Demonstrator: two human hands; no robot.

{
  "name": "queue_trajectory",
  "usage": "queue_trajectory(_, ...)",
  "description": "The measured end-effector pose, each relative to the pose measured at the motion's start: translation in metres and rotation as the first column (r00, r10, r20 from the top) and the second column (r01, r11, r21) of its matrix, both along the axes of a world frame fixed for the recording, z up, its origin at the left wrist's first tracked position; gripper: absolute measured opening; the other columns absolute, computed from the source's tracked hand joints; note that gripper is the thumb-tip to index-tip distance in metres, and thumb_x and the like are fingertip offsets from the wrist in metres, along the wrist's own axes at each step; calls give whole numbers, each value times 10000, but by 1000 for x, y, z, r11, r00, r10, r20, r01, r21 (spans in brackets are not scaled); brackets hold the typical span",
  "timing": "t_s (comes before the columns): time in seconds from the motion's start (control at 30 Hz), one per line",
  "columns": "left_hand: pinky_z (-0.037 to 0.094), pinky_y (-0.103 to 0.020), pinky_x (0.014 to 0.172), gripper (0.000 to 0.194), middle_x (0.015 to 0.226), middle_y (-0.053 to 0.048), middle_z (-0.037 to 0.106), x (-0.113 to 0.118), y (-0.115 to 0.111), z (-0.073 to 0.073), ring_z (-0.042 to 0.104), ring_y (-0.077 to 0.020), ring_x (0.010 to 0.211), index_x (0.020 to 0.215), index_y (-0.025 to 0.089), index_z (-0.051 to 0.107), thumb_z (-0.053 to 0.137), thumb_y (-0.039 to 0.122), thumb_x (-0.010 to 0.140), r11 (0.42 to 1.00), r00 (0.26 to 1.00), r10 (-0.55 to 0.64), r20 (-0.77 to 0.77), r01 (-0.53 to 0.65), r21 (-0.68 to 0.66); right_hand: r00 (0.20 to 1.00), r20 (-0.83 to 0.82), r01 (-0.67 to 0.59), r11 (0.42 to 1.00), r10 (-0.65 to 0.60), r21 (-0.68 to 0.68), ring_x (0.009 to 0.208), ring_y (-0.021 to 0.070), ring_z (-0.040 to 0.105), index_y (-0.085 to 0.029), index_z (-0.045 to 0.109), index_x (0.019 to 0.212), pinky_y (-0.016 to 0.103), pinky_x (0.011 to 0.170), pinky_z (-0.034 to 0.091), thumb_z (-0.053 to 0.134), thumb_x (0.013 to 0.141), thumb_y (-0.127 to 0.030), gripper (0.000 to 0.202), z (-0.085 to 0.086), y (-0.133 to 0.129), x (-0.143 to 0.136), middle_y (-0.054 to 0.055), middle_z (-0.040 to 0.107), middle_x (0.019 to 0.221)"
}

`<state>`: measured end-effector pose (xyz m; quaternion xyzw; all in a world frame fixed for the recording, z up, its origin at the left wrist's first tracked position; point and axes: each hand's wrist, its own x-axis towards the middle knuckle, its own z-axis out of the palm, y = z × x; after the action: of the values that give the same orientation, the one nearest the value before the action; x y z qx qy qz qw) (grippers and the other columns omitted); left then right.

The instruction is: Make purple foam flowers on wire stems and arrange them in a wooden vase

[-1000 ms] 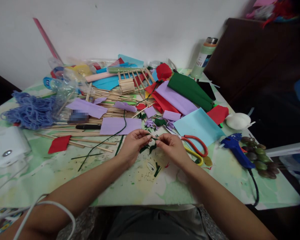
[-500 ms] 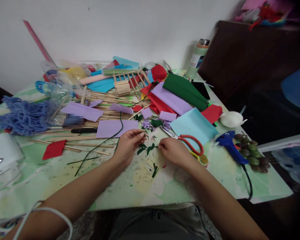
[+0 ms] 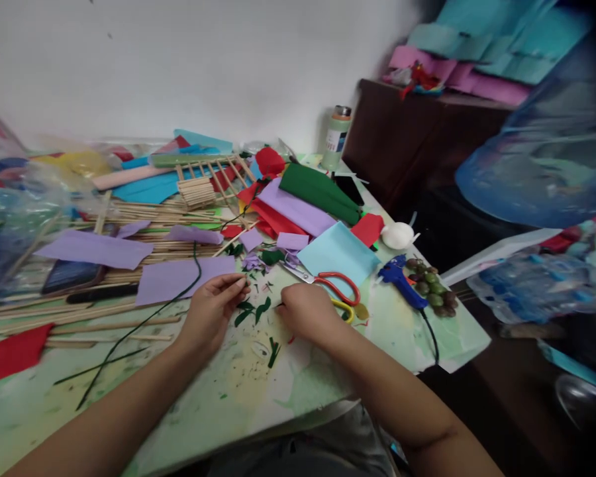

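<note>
My left hand (image 3: 212, 311) is closed in a pinch above the table, its thumb and fingertips together; what they hold is too small to make out. Opposite it, my right hand (image 3: 305, 310) is curled closed, with a tiny dark bit showing at its fingertips. Between the two lie dark green leaf-shaped cutouts (image 3: 262, 309), and nearer the front edge are thin green strips (image 3: 273, 353). Red-handled scissors (image 3: 335, 283) rest just beyond my right hand, beside a yellow-handled tool (image 3: 346, 310). A purple sheet (image 3: 179, 273) with a dark green stem across it lies by my left hand.
Thin wooden sticks (image 3: 144, 215), a green roll (image 3: 318, 192) and a light blue sheet (image 3: 338, 255) cover the back. At right are a blue glue gun (image 3: 400, 279) with its cord, grapes (image 3: 433, 288) and a white ball (image 3: 397, 235). A bottle (image 3: 336, 139) stands behind.
The view has turned to the right, so the table's things appear farther left and more of the right side shows. Both hands stay closed in nearly the same places over the table.
</note>
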<state>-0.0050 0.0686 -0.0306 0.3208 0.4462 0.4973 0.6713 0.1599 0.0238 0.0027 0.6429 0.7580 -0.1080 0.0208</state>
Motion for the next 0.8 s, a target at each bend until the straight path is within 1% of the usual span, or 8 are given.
queue_trajectory(0.17,503,-140,589,195,706,-23,655,-2,1,-2,600,-74,592,784,120,664,749,133,609,1000,1000,6,1,-6,-26,1000,10,6,1000,-6,24,781,244,635,-135,687,872,293,630,452,504,861,-338,273,3,-1,2,124,673,846)
queue_trajectory(0.3,500,-140,588,211,704,-21,652,-2,0,1,600,-75,599,777,114,662,760,129,591,1000,1000,23,19,-23,-15,999,-36,-10,998,13,66,823,208,609,-146,685,870,266,662,425,487,862,-219,212,6,-1,3,103,656,882)
queue_trajectory(0.47,480,-132,577,249,683,-16,640,-2,1,0,595,-67,601,773,102,665,789,161,566,1000,998,16,54,-16,5,976,-218,35,985,2,166,814,171,573,-180,670,844,250,677,392,521,836,-183,150,13,2,16,61,636,895)
queue_trajectory(0.53,477,-133,576,251,677,-11,636,-3,3,-1,595,-66,601,767,105,665,794,162,558,999,997,32,70,-32,6,966,-252,118,966,-58,230,815,170,571,-177,660,863,252,696,396,497,831,-156,168,15,0,36,60,634,897)
queue_trajectory(0.6,476,-132,577,245,678,-7,634,-4,6,0,598,-65,607,763,109,666,792,152,558,998,994,58,91,-59,1,963,-215,225,924,-162,309,883,199,573,-160,648,932,276,752,409,474,828,-152,202,13,-6,69,85,637,938)
queue_trajectory(0.63,475,-131,576,235,679,-7,634,-4,9,1,598,-65,609,760,111,665,788,144,562,997,992,72,102,-72,-5,963,-159,263,895,-219,361,931,222,568,-149,633,991,301,793,411,479,818,-161,232,11,-11,89,102,636,985)
queue_trajectory(0.7,477,-134,576,210,680,-10,635,-3,15,4,597,-64,608,756,113,666,773,121,576,995,988,94,123,-92,-22,944,37,279,852,-329,444,1027,284,536,-109,591,1083,370,880,388,495,785,-179,322,3,-24,131,152,617,1057)
queue_trajectory(0.8,483,-145,585,190,676,-22,638,-1,28,6,599,-70,614,762,109,668,759,107,595,996,987,84,137,-82,-19,845,300,293,853,-442,431,1027,347,531,-39,554,1097,421,888,384,524,743,-240,407,-13,-48,181,226,597,1037)
